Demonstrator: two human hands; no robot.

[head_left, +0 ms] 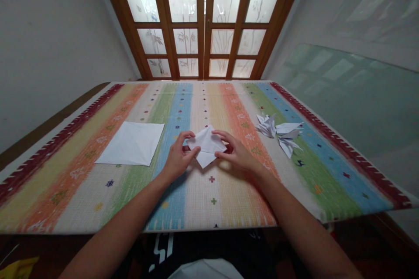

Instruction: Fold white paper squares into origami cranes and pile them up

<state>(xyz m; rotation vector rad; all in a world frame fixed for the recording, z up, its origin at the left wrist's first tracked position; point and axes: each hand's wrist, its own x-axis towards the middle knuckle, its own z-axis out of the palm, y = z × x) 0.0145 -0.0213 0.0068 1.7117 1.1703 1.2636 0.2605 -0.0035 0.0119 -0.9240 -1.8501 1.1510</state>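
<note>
A folded piece of white paper [207,143], with creases and a point toward me, is held just above the middle of the table. My left hand [180,152] pinches its left side, thumb on top and fingers curled behind the edge. On the opposite side my right hand [236,150] grips the paper between thumb and fingers. Some fingertips are hidden behind the paper. To the left lies a flat stack or sheet of square white paper [132,144]. Several folded white paper figures [288,133] with pointed tips, like origami cranes, sit in a cluster on the right.
A striped, patterned tablecloth [212,200] covers the table, its front edge close to my body. Beyond the far edge stand wooden doors [205,22] with frosted panes. A glass panel [353,96] leans along the right wall. Something yellow [19,267] lies low at the left.
</note>
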